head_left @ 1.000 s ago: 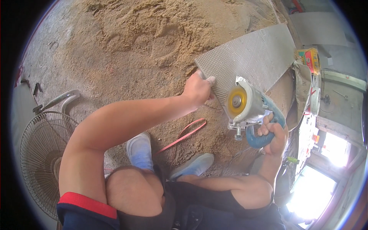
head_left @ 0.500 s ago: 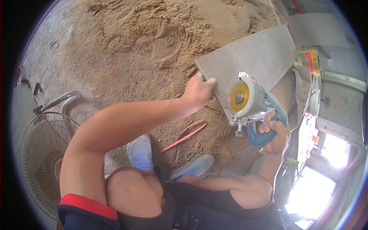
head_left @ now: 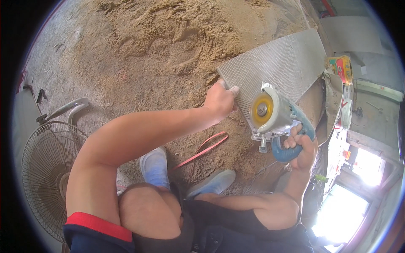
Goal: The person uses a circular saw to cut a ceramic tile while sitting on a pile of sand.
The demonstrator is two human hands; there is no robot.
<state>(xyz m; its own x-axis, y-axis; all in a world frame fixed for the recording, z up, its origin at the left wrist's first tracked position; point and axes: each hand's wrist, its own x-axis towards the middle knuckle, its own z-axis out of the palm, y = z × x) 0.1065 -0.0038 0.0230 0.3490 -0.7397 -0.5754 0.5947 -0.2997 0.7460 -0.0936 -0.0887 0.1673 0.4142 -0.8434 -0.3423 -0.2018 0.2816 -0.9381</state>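
Note:
A large grey tile [head_left: 291, 59] with a ribbed, grid-patterned face lies tilted over the sandy ground, right of centre. My left hand [head_left: 220, 100] grips its near left corner, with the thumb on the patterned face and the fingers underneath, partly hidden. In my right hand [head_left: 303, 145] is a circular saw [head_left: 276, 109] with a blue handle, a grey metal guard and a yellow disc; my fingers wrap round the handle loop. The saw sits over the tile's near edge, hiding part of it. Whether the disc touches the tile I cannot tell.
Loose brown sand [head_left: 168, 46] covers the ground ahead. A pink strap [head_left: 198, 154] lies near my feet. On the left stands a wire-caged fan [head_left: 46, 168]. Paper bags [head_left: 333, 97] and a colourful box [head_left: 341, 69] are beside the tile on the right.
Very little differs. The tile's held corner and my left hand have shifted slightly to the right, and the saw has moved a touch left and down. Both hands keep their grips.

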